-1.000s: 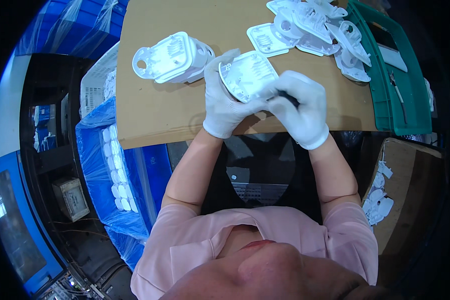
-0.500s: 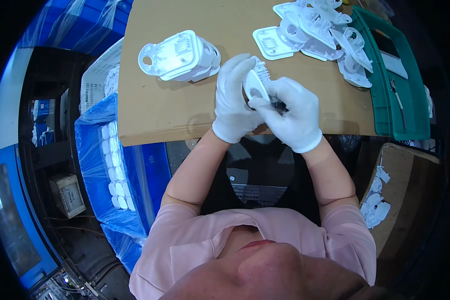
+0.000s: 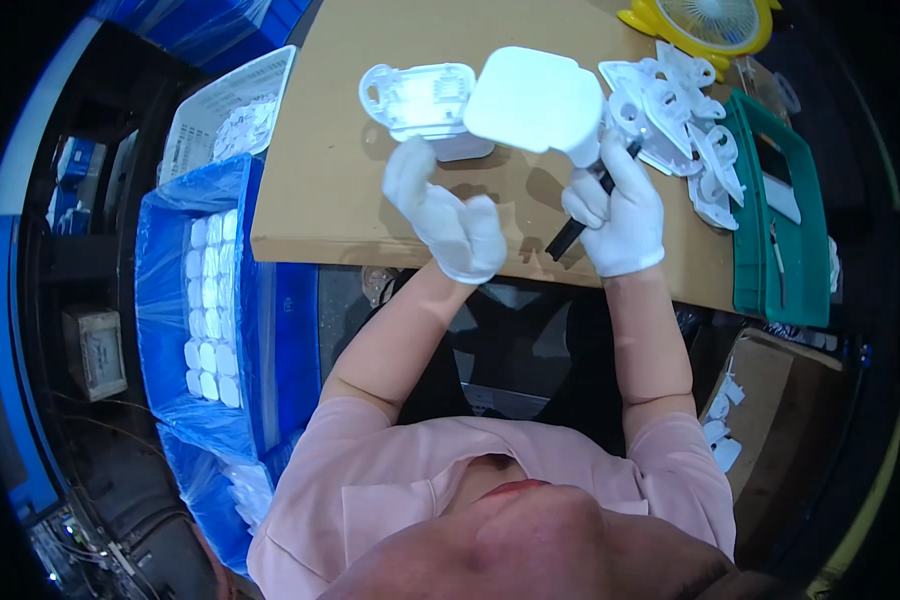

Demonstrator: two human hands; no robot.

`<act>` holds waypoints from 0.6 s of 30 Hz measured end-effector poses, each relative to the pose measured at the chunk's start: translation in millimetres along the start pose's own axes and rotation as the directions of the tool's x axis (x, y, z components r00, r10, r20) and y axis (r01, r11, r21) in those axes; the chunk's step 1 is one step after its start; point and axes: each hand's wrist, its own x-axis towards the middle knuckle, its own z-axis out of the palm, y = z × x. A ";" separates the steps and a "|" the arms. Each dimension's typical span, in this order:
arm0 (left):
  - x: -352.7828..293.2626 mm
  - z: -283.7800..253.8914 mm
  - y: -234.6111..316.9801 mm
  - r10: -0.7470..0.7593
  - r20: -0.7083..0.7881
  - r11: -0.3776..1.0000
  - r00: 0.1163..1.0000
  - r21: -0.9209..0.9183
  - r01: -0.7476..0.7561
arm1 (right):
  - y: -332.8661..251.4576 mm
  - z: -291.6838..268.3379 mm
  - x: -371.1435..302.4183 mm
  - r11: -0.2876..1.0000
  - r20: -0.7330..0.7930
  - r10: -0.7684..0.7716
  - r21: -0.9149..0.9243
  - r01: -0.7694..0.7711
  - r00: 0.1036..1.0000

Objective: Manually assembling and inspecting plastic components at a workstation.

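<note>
White plastic forms the smooth, rounded plate [image 3: 535, 100] raised above the bench [image 3: 310, 205], its narrow end at the fingertips of my right hand [image 3: 615, 205]. That hand is closed round a slim black tool [image 3: 567, 238], which slants across the palm. My left hand [image 3: 445, 220] is empty, fingers parted, just beside a stack of white parts [image 3: 425, 100] (whether it touches them, I cannot tell). To the right lie a jumbled heap of white parts [image 3: 660, 120] and a green tray [image 3: 752, 240].
</note>
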 end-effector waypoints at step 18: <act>25.7 -11.7 -36.9 -0.514 0.018 0.816 0.858 -0.298 0.495 | 22.5 49.8 70.3 0.925 -0.040 0.280 -0.257 -0.280 0.959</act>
